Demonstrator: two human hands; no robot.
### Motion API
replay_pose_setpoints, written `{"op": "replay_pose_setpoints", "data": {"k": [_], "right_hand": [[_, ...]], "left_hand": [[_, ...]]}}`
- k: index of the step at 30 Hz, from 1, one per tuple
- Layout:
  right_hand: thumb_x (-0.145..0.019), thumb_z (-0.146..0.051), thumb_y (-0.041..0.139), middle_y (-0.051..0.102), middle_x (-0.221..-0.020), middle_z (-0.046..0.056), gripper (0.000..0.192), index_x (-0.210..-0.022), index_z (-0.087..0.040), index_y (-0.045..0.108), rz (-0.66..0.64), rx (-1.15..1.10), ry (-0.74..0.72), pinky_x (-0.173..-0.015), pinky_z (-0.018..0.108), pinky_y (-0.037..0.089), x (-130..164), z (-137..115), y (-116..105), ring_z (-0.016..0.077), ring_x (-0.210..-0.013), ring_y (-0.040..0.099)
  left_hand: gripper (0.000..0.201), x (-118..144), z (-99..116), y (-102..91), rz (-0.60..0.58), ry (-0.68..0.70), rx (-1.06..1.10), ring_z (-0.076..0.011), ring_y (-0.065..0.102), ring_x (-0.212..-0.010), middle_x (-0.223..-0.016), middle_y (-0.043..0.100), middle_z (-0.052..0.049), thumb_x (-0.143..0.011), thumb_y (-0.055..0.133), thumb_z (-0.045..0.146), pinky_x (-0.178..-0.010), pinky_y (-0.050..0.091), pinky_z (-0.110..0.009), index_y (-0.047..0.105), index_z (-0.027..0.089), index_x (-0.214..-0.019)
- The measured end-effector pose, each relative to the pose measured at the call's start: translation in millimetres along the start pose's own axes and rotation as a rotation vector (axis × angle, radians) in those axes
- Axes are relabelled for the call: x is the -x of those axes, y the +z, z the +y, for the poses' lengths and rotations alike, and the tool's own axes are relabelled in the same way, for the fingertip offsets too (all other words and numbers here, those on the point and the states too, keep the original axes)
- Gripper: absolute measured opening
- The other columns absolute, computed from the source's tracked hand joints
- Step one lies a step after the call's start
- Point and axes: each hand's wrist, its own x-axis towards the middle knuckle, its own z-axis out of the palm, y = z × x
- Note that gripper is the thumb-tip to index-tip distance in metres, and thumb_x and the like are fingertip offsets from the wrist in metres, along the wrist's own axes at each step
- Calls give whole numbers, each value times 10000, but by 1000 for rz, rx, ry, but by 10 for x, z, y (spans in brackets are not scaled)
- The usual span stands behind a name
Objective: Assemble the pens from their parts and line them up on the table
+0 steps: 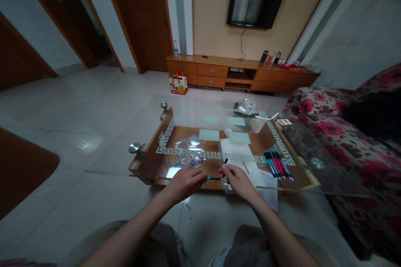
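Observation:
My left hand (187, 178) is closed around a blue pen (214, 178), whose dark end points right, toward the other hand. My right hand (234, 176) pinches a small black-ended pen part (225, 161) between thumb and fingers, just above the pen's end. Whether the two pieces touch I cannot tell. Both hands are over the near edge of the glass coffee table (119, 162). To the right, several blue, pink and black pens (278, 164) lie in a row. A clear plastic bag (189, 150) lies beyond my left hand.
White paper (266, 181) lies under and beside my right hand. A bag-lined bowl (246, 107) and a red-and-white card (284, 122) are farther back. A flowered sofa (347, 137) flanks the table's right. A TV cabinet (213, 70) stands along the wall, with a paper bag (178, 84) before it.

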Motion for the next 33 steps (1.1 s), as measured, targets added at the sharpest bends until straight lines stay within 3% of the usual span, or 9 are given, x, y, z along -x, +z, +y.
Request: {"op": "replay_pose_setpoints", "data": {"k": [6,14,33], "right_hand": [[-905,-694,377,678,-684,67,665,-800,-117,691,-284,-221,190,-615,259,426,30,-10,87,160,-618,591],[-882,-720,398,622,-552,40,689,-708,-118,682,-390,-231,273,-554,232,376,43,-7,96,116,-503,521],[-869,-667,488,677,-627,45,591,-735,-128,693,-306,-155,146,-571,231,402,62,-44,70,134,-543,558]], "left_hand": [[162,4,16,3,4,28,-21,-147,564,-713,-788,623,-29,-964,506,216,-655,391,-271,659,215,-1018],[162,22,-19,22,11,19,10,-150,572,-742,-816,631,-38,-973,499,248,-680,406,-268,648,200,-1013],[194,-17,26,-24,-76,8,15,-151,572,-698,-756,623,-31,-991,468,259,-665,383,-263,626,179,-911]]}}
